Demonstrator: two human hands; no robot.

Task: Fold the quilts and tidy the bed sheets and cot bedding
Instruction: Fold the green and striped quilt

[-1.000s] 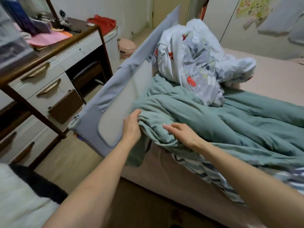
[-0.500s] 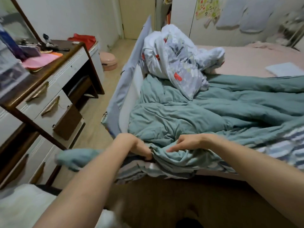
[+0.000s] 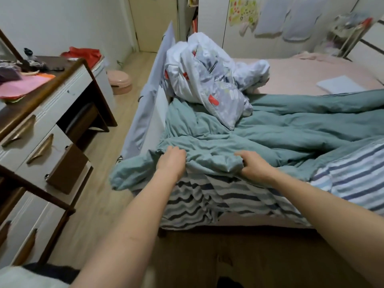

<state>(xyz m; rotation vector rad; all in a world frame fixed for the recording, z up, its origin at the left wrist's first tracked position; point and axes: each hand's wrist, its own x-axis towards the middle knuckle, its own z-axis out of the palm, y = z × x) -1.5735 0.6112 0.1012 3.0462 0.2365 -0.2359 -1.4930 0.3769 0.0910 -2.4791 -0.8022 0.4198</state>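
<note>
Here both forearms reach forward over the foot end of the bed. The left hand [image 3: 171,160] lies on the near edge of the green quilt [image 3: 270,132], fingers bent down into the cloth and gathering a fold of it. The right hand [image 3: 252,164] has its fingers curled round a bunched ridge of the same quilt, so both hands hold it, with a short piece of crumpled edge between them. Just under the two grips the striped underside [image 3: 207,196] of the quilt hangs over the mattress edge, white with dark and blue bands. To the left of the left hand a loose corner of the quilt sticks out past the grey bed rail [image 3: 149,94]. Farther left stands a white dresser [image 3: 41,125] with brass handles.

Beyond the hands the green quilt spreads across the bed toward the right. Behind it, near the rail, a pale patterned quilt [image 3: 209,80] with red marks sits in a heap; it seems to carry some printed letters, but they are too blurred to read. Behind this the pink bed sheet [image 3: 307,75] lies bare, with a small folded white cloth [image 3: 340,84] on it. On the far wall hangs a coloured poster [image 3: 243,12], its writing not legible.
</note>
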